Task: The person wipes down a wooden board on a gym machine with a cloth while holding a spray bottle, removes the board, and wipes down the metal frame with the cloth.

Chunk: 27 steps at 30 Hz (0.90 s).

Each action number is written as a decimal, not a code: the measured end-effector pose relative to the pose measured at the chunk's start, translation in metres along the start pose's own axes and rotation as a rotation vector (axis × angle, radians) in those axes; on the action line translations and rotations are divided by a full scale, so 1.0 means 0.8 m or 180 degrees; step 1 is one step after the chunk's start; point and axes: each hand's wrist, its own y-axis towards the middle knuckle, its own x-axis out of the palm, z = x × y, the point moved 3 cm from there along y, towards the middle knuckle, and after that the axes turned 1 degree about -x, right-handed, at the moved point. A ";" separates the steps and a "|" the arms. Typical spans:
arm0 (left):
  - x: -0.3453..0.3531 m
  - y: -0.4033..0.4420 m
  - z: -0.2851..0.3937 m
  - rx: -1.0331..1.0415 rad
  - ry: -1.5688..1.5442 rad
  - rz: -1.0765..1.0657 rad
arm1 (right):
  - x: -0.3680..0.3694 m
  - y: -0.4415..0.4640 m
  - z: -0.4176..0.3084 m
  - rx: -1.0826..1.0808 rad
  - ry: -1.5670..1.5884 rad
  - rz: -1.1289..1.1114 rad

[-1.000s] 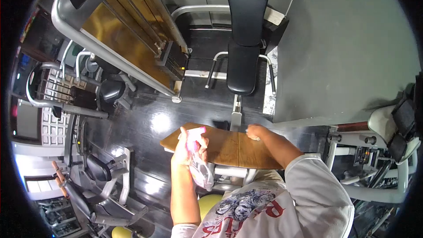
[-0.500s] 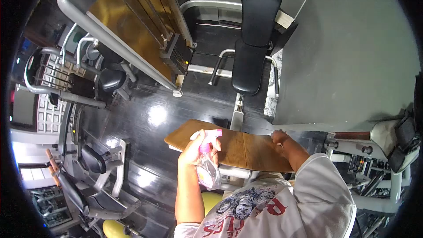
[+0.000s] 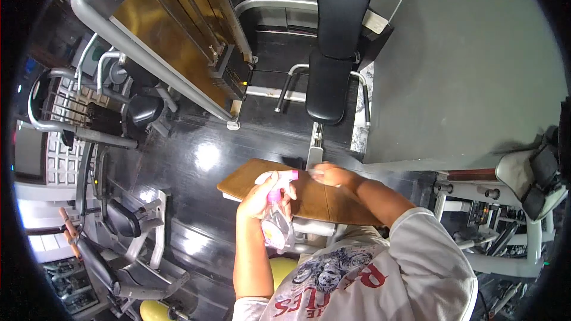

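My left hand (image 3: pixel 262 200) is wrapped round the neck of a clear spray bottle (image 3: pixel 275 228) with a pink and white nozzle, its tip pointing right. Below and behind it lies a brown wooden board (image 3: pixel 321 199), set crosswise on a machine in front of my body. Over the far edge of the board, just right of the nozzle, is my right hand (image 3: pixel 335 175), with its fingers curled; something small and pale shows at the fingertips, too blurred to name.
A black padded seat (image 3: pixel 328 89) with handles stands ahead, beside a weight-stack machine (image 3: pixel 229 71). More gym machines (image 3: pixel 122 217) line the left. A grey wall (image 3: pixel 458 71) rises at the right, with a white-framed machine (image 3: pixel 505 261) below. A yellow ball (image 3: pixel 156 310) is at lower left.
My right hand moved out to the board's right end, then back left close to the nozzle. My left hand shifted slightly right with the bottle, which is now more upright.
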 end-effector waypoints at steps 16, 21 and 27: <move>0.014 -0.006 0.004 -0.0146 0.0117 -0.0195 | -0.158 -0.097 -0.284 0.1190 0.0548 -0.0557; 0.009 -0.002 -0.003 -0.0206 0.0219 -0.0007 | -0.098 -0.053 -0.233 0.0480 0.0179 -0.0565; 0.018 -0.004 0.000 -0.0313 0.0507 0.0105 | -0.091 -0.075 -0.168 0.2023 -0.0165 -0.1223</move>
